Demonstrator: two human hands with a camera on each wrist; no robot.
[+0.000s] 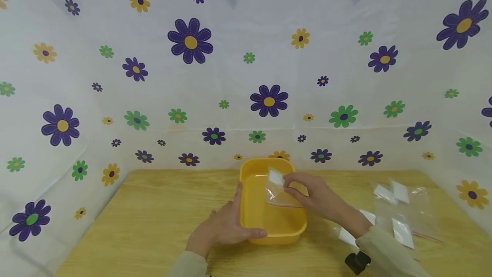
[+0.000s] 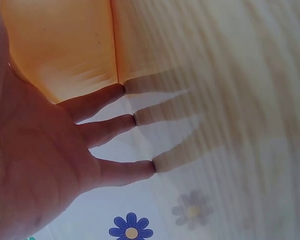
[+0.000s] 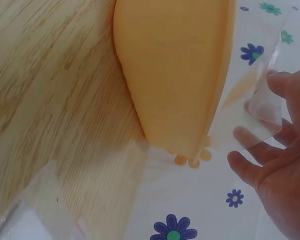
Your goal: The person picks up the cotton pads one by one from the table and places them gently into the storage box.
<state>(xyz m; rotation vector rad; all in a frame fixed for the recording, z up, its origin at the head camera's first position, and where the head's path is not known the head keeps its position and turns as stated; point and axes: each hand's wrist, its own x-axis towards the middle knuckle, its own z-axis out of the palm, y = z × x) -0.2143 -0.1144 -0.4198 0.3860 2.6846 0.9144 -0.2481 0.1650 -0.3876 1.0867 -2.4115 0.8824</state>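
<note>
My right hand [image 1: 319, 195] pinches a small clear zip bag [image 1: 274, 193] between thumb and fingertips. A white flat packet shows inside the bag, which is held above the yellow plastic basin [image 1: 273, 239]. In the right wrist view, the bag [image 3: 267, 110] hangs beside the basin's rim, with the right hand [image 3: 285, 145] at its edge. My left hand [image 1: 226, 223] rests against the basin's near left corner, thumb across the front rim and a finger along the left wall. Its other fingers [image 2: 107, 131] are straight and spread, tips on the tabletop in the left wrist view.
More clear bags with white packets [image 1: 402, 232] lie on the wooden table [image 1: 165, 208] at the right, some partly under the right forearm. A dark band [image 1: 357, 262] is at the right wrist. A flower-patterned sheet [image 1: 230, 76] stands behind the table and along both sides.
</note>
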